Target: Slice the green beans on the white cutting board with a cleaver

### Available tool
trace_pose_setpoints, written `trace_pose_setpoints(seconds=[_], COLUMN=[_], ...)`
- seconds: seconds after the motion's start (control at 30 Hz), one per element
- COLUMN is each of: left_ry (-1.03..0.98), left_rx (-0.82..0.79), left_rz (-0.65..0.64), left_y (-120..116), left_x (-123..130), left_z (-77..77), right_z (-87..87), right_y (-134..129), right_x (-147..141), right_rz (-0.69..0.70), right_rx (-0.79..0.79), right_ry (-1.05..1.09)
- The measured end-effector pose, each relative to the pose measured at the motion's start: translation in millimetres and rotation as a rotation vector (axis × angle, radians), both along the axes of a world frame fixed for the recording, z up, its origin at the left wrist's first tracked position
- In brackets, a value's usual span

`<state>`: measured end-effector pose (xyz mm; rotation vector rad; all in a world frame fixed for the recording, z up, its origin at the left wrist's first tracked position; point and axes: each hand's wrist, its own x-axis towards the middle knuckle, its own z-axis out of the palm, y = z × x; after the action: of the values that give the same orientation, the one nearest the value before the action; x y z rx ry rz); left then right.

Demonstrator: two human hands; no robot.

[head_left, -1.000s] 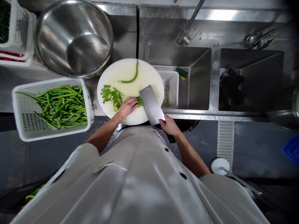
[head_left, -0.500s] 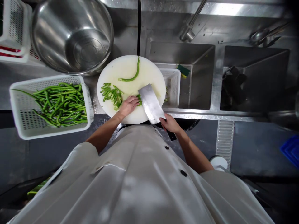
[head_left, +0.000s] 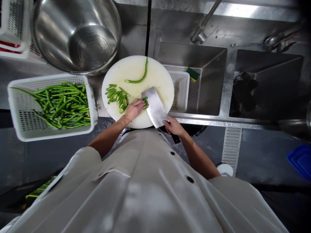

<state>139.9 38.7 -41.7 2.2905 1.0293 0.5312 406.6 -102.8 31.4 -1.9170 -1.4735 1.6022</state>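
On a round white cutting board (head_left: 160,74), my right hand (head_left: 174,125) grips the black handle of a broad cleaver (head_left: 155,106), its blade angled up and to the left. My left hand (head_left: 134,109) has its fingers drawn together on green pepper pieces (head_left: 146,102) right beside the blade. Further left on the board lies a group of cut green pieces (head_left: 118,97). One long, curved green pepper (head_left: 139,79) rests near the top of the board. The left fingertips partly cover the pieces under them.
A white basket (head_left: 25,137) of long green peppers stands at the left, below a large steel bowl (head_left: 91,45). Right of the board are a small white basket (head_left: 182,92), a sponge (head_left: 192,74), two sinks (head_left: 211,87) and a faucet (head_left: 199,35).
The cleaver blade has shifted slightly left against my left fingers, and more of the green pieces shows beside it. The whole view has moved a little.
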Motion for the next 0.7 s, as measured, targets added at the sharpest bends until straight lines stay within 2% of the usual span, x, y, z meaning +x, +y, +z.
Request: trace_pose_setpoints(seconds=[0.1,0.23,0.3,0.4,0.47,0.53,0.6,0.7], left_ry=[-0.004,0.011,0.033,0.098,0.146,0.163,0.153,0.162], left_rx=[0.039,0.054,0.063,0.065,0.059,0.073,0.123,0.17], left_rz=[0.005,0.039,0.094,0.212,0.269,0.291,0.326,0.463], left_y=[3,5,4,3,9,26,52,94], left_x=[-3,-4,1,9,9,-5,-34,-92], left_z=[-3.4,-3.8,-1.9,4.9,13.3,24.4,35.7,45.3], right_z=[-0.1,9.6,16.6,25.6,28.7,28.2,23.1,8.3], right_y=[15,34,43,50,45,29,4,-33], right_x=[-19,-60,-80,-94,-85,-62,-31,11], right_rz=[0.018,0.047,0.055,0.043,0.006,-0.098,-0.265,-0.459], right_rx=[-0.011,0.008,0.008,0.033,0.088,0.156,0.197,0.116], right_ry=[-0.08,-0.387,-0.494,-0.506,-0.471,-0.416,-0.298,-0.009])
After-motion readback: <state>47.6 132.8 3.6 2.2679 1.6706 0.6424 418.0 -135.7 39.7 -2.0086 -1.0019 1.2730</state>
